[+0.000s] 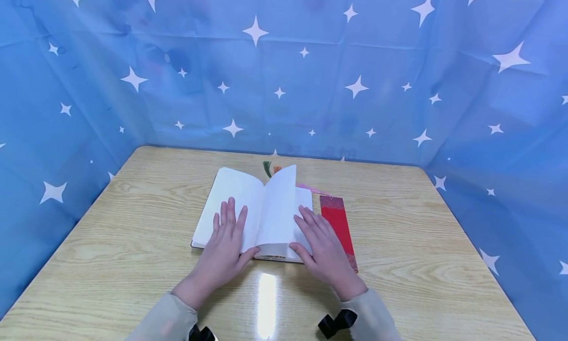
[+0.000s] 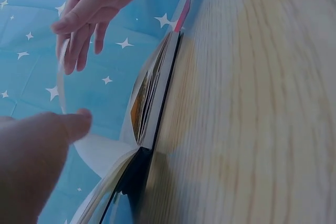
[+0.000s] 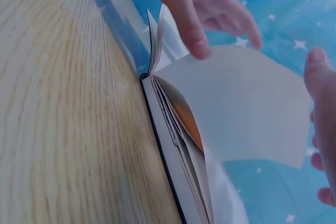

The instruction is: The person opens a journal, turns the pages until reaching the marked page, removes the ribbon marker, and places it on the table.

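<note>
An open book with blank white pages lies on the table. One page stands raised and curved between the two hands. My left hand spreads its straight fingers over the left page, its thumb reaching to the raised page's lower edge. Over the right page, my right hand extends its fingers, thumb apart, facing the raised page. In the right wrist view the raised page spans the space between both hands, and an orange-brown sheet shows among the leaves beneath.
A red bookmark with a pink cord lies right of the book, partly behind the right hand. Green and orange tassels stick out past the book's top. A blue cloth with white stars hangs around the wooden table.
</note>
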`<state>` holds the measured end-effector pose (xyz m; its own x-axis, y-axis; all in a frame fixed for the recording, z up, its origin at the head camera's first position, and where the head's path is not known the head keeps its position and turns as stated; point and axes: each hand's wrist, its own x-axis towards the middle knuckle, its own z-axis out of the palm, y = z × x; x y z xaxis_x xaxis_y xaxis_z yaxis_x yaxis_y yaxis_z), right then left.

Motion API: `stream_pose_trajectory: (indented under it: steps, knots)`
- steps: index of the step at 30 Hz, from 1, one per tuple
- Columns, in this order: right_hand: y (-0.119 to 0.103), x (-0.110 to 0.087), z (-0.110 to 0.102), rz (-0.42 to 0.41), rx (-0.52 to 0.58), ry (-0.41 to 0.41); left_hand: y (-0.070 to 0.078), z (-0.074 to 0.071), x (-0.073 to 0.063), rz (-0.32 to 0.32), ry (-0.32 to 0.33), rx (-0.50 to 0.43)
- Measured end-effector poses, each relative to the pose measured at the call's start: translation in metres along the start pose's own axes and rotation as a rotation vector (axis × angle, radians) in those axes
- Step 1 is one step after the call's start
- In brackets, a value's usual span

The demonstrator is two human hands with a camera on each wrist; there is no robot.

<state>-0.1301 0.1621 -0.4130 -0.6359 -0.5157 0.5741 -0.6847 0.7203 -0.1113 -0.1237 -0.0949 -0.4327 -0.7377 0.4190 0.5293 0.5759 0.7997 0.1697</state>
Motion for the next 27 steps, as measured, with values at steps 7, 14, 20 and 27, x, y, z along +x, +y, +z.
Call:
stream_pose_trajectory:
  steps: [7, 14, 20, 27]
  knots:
    - [0.002, -0.003, 0.0, 0.002, 0.007, 0.009, -0.005, 0.001, 0.002, 0.092, 0.189, -0.018]
    - [0.006, -0.006, 0.003, 0.031, 0.001, -0.014, -0.008, 0.0, 0.003, 0.172, 0.353, 0.042]
    - [0.007, -0.009, 0.004, 0.081, 0.006, -0.052, -0.01, -0.002, -0.002, 0.2, 0.357, 0.201]
    - [0.007, -0.011, 0.004, 0.115, 0.023, -0.086, -0.016, -0.003, -0.01, 0.079, 0.118, 0.253]
